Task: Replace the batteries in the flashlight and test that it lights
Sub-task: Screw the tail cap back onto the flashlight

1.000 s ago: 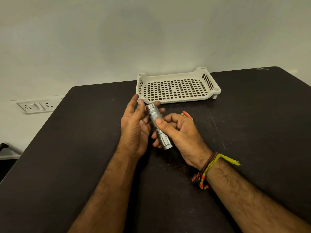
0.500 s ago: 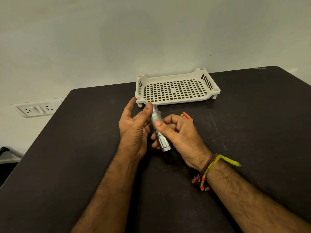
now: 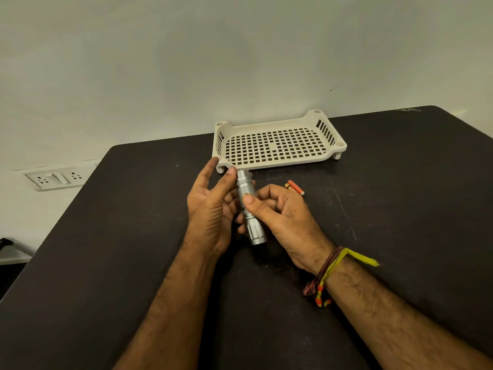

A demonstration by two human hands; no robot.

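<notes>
At table centre, right hand (image 3: 282, 217) grips the knurled silver metal flashlight (image 3: 249, 206), axis 11-to-5 o'clock; left hand (image 3: 210, 206), fingers loosely extended, touches its 11 o'clock end.

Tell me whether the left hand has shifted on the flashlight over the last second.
Yes. The left hand has slid toward the white tray: its thumb tip now sits at the far end of the flashlight, by the tray's near rim, with its fingers spread.

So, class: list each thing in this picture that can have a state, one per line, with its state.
flashlight: assembled, unlit, held above table
right hand: grips flashlight
left hand: thumb touches flashlight's far end
batteries: loose on table
tray: empty, upright
</notes>
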